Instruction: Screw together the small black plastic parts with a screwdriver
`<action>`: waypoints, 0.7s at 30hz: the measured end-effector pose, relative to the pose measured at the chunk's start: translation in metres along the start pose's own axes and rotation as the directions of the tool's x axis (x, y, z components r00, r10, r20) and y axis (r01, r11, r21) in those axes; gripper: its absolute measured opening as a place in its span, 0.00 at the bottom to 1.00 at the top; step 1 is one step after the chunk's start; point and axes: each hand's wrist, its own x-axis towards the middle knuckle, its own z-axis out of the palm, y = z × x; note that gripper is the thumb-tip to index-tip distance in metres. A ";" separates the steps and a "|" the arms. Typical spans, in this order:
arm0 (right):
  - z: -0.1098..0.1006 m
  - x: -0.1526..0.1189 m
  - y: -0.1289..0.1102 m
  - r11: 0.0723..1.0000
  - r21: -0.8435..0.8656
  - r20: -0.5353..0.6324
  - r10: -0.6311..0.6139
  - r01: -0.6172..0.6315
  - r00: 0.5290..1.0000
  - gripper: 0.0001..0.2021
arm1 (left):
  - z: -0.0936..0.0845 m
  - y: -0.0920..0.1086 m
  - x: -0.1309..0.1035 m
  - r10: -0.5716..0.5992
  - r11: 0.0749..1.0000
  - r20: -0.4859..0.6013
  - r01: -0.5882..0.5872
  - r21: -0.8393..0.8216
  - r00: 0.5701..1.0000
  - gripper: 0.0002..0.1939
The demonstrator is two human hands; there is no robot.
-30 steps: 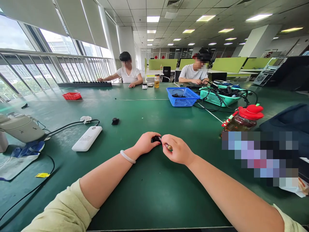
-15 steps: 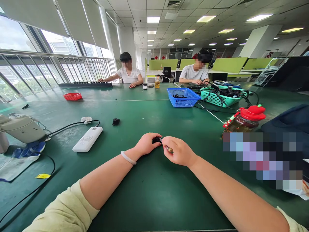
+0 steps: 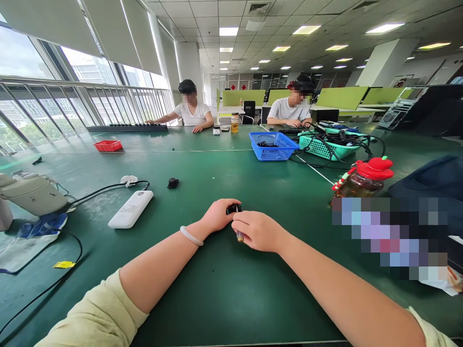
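Observation:
A small black part (image 3: 232, 208) is held in the fingers of my left hand (image 3: 219, 215), low over the green table (image 3: 231, 289). My right hand (image 3: 258, 230) is closed around a slim tool (image 3: 239, 235) with a brownish, rounded handle end. The tool's upper end points away from me and meets the black part, though the exact contact is too small to make out. Another small black piece (image 3: 173, 182) lies on the table, left of and beyond my hands.
A white power bank (image 3: 131, 209) with a black cable lies at left. Farther off are a red tray (image 3: 108, 145), a blue basket (image 3: 274, 146) and a green basket (image 3: 321, 147) of cables. A red-lidded jar (image 3: 365, 179) stands right. Two people sit across the table.
My right hand has moved slightly left and down, and the tool has turned from slanting sideways to nearly in line with my view. My left hand still holds the black part.

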 end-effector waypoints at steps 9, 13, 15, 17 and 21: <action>-0.012 -0.006 0.013 0.976 -0.028 -0.284 0.198 -0.214 0.938 0.05 | -0.001 0.003 0.001 0.010 1.000 0.012 -0.010 0.003 1.000 0.16; 0.000 -0.004 0.004 0.987 -0.150 -0.093 0.041 -0.054 0.995 0.07 | 0.000 0.001 0.001 0.001 1.000 0.001 -0.001 0.011 1.000 0.19; 0.007 -0.002 -0.002 0.987 -0.159 0.039 -0.003 0.010 0.999 0.06 | 0.000 0.000 0.001 0.011 1.000 0.005 -0.011 0.022 1.000 0.20; 0.011 0.001 -0.005 0.987 -0.157 0.126 -0.014 0.034 0.992 0.05 | 0.000 0.000 0.001 0.022 0.999 0.004 -0.022 0.030 1.000 0.20; 0.011 0.003 -0.004 0.987 -0.158 0.092 -0.004 0.018 0.996 0.07 | -0.001 0.002 0.000 0.004 1.000 -0.003 -0.004 0.011 1.000 0.20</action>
